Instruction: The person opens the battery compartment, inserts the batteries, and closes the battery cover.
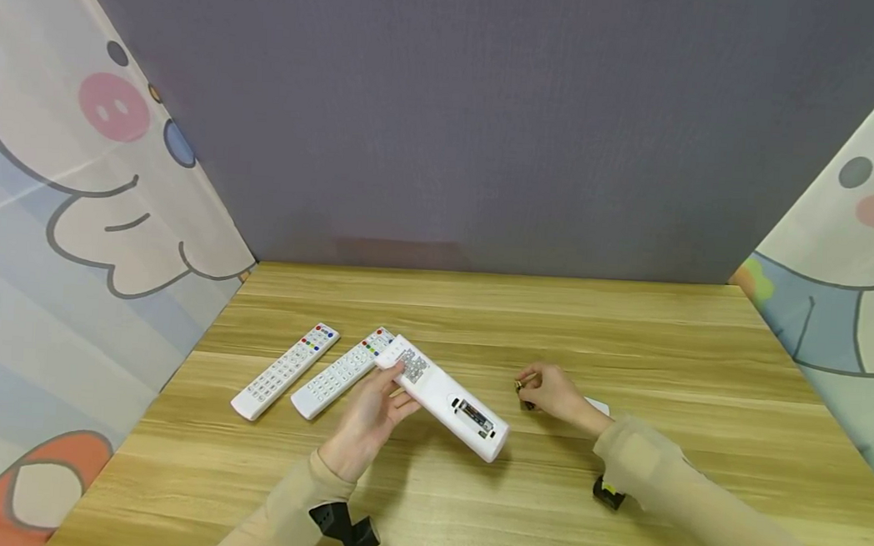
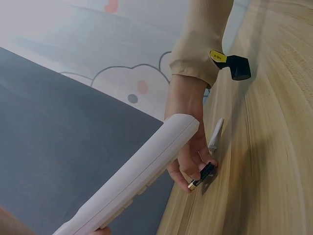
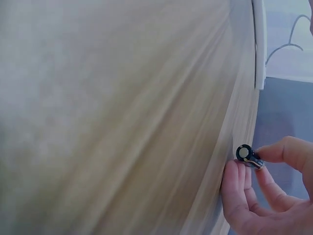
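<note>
My left hand (image 1: 368, 419) grips a white remote control (image 1: 440, 394) near one end, thumb on top, its back turned up. The uncovered battery compartment (image 1: 476, 418) shows a dark battery lying in it; whether a second slot is filled I cannot tell. To the right, my right hand (image 1: 556, 392) pinches a small black-and-gold battery (image 3: 250, 156) between thumb and fingers, low over the table. In the left wrist view that battery (image 2: 202, 176) is tilted, beyond the edge-on remote.
Two more white remotes, one at far left (image 1: 285, 372) and one nearer (image 1: 342, 373), lie buttons up on the wooden table (image 1: 480, 309). A flat white piece (image 1: 598, 406) lies partly hidden behind my right wrist. A grey panel (image 1: 491, 126) stands at the back.
</note>
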`<act>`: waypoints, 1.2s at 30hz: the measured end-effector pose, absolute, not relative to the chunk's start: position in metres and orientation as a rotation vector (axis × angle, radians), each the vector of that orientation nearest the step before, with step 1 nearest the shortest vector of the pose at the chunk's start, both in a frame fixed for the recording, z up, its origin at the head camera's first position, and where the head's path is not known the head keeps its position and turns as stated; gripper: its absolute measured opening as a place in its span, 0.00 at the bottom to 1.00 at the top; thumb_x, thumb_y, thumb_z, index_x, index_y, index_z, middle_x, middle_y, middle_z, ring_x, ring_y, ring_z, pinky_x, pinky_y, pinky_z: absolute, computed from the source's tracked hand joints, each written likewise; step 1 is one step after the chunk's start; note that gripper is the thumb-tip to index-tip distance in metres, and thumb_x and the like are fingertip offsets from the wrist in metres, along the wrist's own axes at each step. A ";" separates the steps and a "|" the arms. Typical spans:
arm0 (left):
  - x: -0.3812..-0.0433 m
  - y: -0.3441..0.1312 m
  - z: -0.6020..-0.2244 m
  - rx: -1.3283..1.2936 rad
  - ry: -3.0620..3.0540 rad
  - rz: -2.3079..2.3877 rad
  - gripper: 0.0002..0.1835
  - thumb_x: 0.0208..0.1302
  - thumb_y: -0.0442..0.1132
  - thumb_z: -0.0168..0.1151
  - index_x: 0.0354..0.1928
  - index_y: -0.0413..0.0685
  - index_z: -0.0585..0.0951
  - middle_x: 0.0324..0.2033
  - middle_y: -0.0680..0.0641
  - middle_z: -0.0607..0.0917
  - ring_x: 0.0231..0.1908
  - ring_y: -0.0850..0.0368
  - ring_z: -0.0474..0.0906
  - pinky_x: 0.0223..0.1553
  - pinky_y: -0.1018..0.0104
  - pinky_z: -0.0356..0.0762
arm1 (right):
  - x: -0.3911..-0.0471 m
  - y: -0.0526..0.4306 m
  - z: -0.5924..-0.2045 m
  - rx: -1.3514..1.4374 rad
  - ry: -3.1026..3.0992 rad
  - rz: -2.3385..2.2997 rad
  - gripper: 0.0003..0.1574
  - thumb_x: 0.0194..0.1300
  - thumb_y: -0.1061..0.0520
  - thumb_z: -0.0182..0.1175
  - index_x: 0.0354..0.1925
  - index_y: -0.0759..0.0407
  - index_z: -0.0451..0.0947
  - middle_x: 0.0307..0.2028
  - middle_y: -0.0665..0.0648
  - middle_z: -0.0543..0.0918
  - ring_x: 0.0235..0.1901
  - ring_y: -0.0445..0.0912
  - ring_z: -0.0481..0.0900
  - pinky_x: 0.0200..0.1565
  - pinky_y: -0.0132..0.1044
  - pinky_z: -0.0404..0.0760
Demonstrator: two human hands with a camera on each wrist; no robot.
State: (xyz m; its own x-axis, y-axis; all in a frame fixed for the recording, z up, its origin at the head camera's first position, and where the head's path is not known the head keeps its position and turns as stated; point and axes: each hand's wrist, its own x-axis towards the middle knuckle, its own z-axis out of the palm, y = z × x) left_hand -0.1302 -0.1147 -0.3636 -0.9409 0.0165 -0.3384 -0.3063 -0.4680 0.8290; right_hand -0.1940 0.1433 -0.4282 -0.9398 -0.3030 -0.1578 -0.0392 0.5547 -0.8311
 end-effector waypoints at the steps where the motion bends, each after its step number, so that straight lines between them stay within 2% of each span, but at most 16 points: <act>1: -0.130 -0.115 -0.364 -0.425 1.500 2.506 0.23 0.70 0.35 0.41 0.64 0.35 0.56 0.42 0.44 0.74 0.37 0.54 0.79 0.51 0.55 0.77 | -0.193 0.143 -0.427 -0.279 2.495 -1.350 0.17 0.55 0.68 0.54 0.44 0.74 0.72 0.25 0.59 0.80 0.20 0.41 0.72 0.21 0.32 0.76; 8: -0.130 -0.114 -0.364 -0.429 1.498 2.507 0.23 0.70 0.35 0.41 0.64 0.35 0.56 0.42 0.45 0.74 0.37 0.54 0.79 0.50 0.57 0.77 | -0.186 0.145 -0.422 -0.274 2.452 -1.425 0.19 0.58 0.67 0.54 0.49 0.74 0.71 0.30 0.61 0.78 0.21 0.42 0.70 0.23 0.34 0.76; 17: -0.130 -0.114 -0.365 -0.428 1.489 2.514 0.20 0.70 0.35 0.41 0.61 0.36 0.58 0.39 0.47 0.74 0.35 0.57 0.78 0.43 0.64 0.80 | -0.181 0.147 -0.418 -0.343 2.464 -1.489 0.19 0.58 0.66 0.56 0.49 0.71 0.72 0.38 0.63 0.78 0.33 0.46 0.76 0.31 0.35 0.81; 21: -0.130 -0.114 -0.365 -0.416 1.499 2.506 0.21 0.70 0.35 0.41 0.62 0.36 0.57 0.40 0.46 0.73 0.36 0.56 0.78 0.46 0.62 0.79 | -0.178 0.146 -0.415 -0.348 2.480 -1.507 0.19 0.57 0.65 0.57 0.49 0.69 0.73 0.39 0.62 0.78 0.37 0.47 0.77 0.35 0.34 0.81; 28: -0.130 -0.113 -0.365 -0.410 1.500 2.507 0.21 0.70 0.35 0.41 0.62 0.36 0.57 0.40 0.47 0.73 0.36 0.56 0.78 0.44 0.63 0.79 | -0.170 0.143 -0.402 -0.364 2.457 -1.573 0.20 0.58 0.63 0.57 0.50 0.69 0.72 0.39 0.61 0.79 0.39 0.46 0.78 0.39 0.33 0.79; 36: -0.130 -0.113 -0.364 -0.412 1.502 2.509 0.21 0.70 0.35 0.41 0.61 0.35 0.58 0.39 0.47 0.74 0.35 0.56 0.78 0.44 0.63 0.80 | -0.161 0.137 -0.389 -0.385 2.417 -1.684 0.20 0.56 0.65 0.58 0.49 0.69 0.72 0.39 0.61 0.79 0.36 0.42 0.77 0.38 0.29 0.80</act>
